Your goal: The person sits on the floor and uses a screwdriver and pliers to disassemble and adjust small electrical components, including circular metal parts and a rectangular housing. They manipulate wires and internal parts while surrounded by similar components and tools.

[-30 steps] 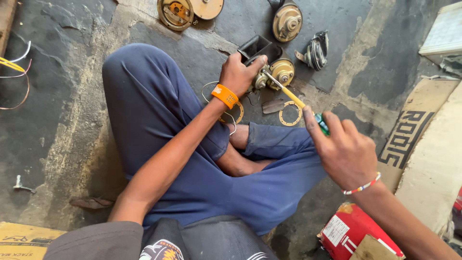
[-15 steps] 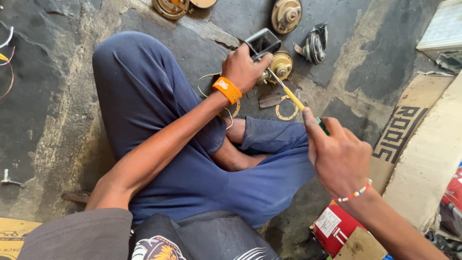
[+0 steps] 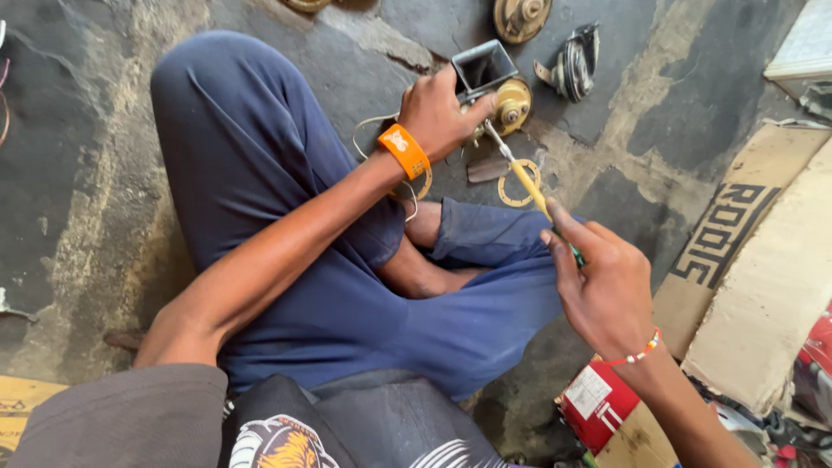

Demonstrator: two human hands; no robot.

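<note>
Head view: left fingers (image 3: 451,91) around brass horn (image 3: 510,104), right fingers (image 3: 568,230) around yellow screwdriver (image 3: 529,184), red labelled can (image 3: 598,400) nearby.

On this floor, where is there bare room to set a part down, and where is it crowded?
Bare floor lies outside the bent knee, and a smaller patch between the brass ring and the cardboard sheets. It is crowded where the left hand steadies the round brass part against the right hand's screwdriver, and by the red can.

My 1 head camera looks steeply down from close above, over my crossed legs (image 3: 329,286) to the concrete floor (image 3: 104,156) in front of me.
</note>
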